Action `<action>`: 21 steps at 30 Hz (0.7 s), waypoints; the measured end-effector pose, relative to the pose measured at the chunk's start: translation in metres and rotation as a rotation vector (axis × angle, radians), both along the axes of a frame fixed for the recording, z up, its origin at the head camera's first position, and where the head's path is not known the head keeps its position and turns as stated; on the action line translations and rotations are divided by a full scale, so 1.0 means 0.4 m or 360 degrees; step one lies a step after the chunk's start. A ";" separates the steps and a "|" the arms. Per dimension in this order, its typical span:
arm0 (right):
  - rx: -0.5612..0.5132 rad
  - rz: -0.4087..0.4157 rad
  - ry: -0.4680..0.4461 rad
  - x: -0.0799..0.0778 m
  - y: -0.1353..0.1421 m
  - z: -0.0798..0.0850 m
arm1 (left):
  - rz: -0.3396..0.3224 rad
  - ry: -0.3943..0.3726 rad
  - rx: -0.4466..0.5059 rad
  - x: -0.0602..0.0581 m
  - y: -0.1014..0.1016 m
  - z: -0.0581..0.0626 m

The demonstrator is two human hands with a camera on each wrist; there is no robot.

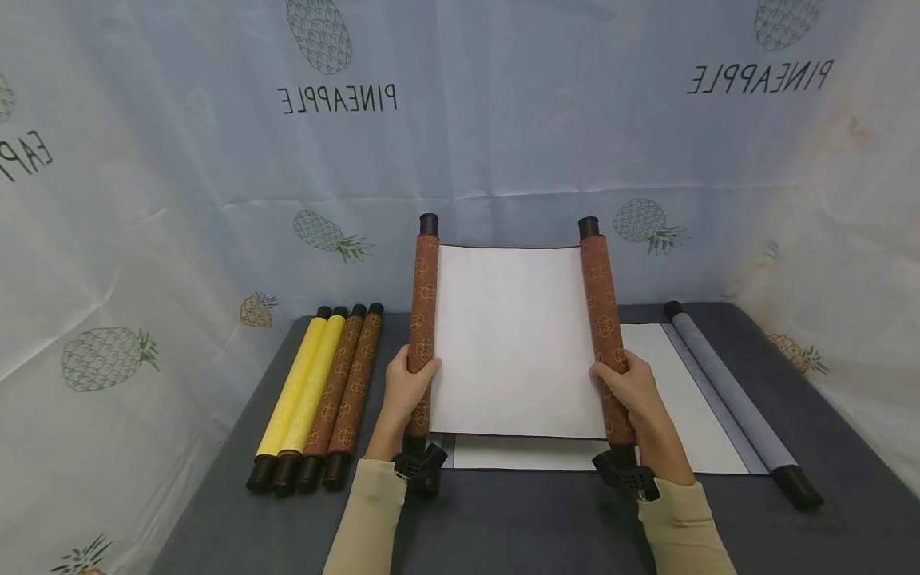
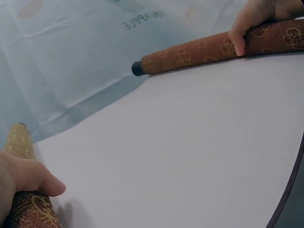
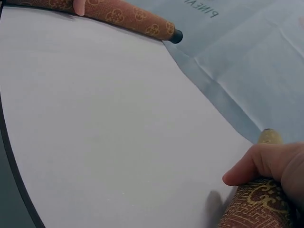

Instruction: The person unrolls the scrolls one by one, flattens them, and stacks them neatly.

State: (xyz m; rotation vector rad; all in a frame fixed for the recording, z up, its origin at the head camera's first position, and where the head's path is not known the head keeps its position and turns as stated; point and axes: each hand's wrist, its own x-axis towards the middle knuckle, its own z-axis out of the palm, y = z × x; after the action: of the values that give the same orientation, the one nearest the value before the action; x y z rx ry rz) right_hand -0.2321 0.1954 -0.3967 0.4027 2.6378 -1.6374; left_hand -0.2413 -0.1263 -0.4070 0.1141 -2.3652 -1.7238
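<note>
Gripping two brown rollers (image 1: 425, 295) (image 1: 600, 303) with the hands (image 1: 407, 387) (image 1: 634, 385), probably to keep the white paper (image 1: 513, 343) spread above the counter (image 1: 517, 519).

Back cloth (image 1: 503, 136): hangs in front of you, pale blue, with a crease going across.
Left cloth (image 1: 165, 263): whiter, with folds, at your left.
Right cloth (image 1: 870, 239): cream white, at your right.
Pineapples (image 1: 319, 36): you see them drawn on all three, some grey, some orange.
Words (image 1: 337, 99): "PINEAPPLE", backwards to you.
Table (image 1: 517, 519): dark grey, wide before you.
Light: soft, warmer on your right.
</note>
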 end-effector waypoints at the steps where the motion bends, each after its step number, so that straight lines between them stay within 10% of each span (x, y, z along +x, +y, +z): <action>1: 0.0005 0.0002 0.0009 0.001 0.001 0.000 | 0.0002 0.0016 -0.0007 0.000 -0.001 0.000; 21: -0.0006 0.0073 0.0034 0.008 0.010 0.003 | -0.0100 -0.0056 -0.0044 -0.004 -0.034 0.004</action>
State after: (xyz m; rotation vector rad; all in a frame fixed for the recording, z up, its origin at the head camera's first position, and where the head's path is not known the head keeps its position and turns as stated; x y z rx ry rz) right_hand -0.2291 0.1994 -0.3956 0.3242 2.6378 -1.6429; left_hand -0.2431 -0.1398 -0.4055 0.0670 -2.4417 -1.7297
